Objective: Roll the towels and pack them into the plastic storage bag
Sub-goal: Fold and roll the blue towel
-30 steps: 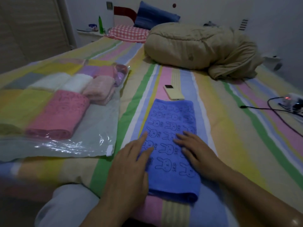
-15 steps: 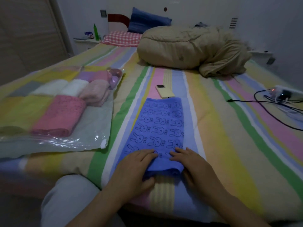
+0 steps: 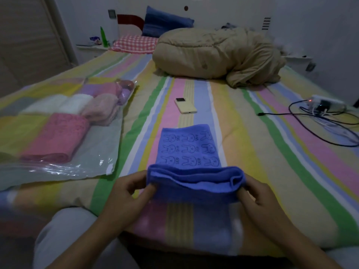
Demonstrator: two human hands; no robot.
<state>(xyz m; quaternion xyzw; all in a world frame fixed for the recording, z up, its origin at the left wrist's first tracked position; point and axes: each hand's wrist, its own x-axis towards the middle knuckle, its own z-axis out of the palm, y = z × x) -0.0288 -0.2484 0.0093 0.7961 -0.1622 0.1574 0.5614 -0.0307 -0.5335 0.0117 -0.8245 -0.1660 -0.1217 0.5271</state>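
Your striped bed (image 3: 272, 152) carries the plastic storage bag (image 3: 97, 152) at its left edge. The blue towel (image 3: 190, 148) lies half rolled at the near edge, your left hand (image 3: 126, 193) and right hand (image 3: 258, 195) pinching the roll's ends. The lettering among its rabbits is too blurred to read.

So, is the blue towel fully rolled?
Partly: left hand and right hand grip the blue towel at its rolled end; the rest lies flat.

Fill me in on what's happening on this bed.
A person is rolling a blue towel on the striped bed. The left hand and right hand each grip one end of the rolled near part; the far part lies flat. To the left, a plastic bag already holds several rolled towels, a pink towel nearest.
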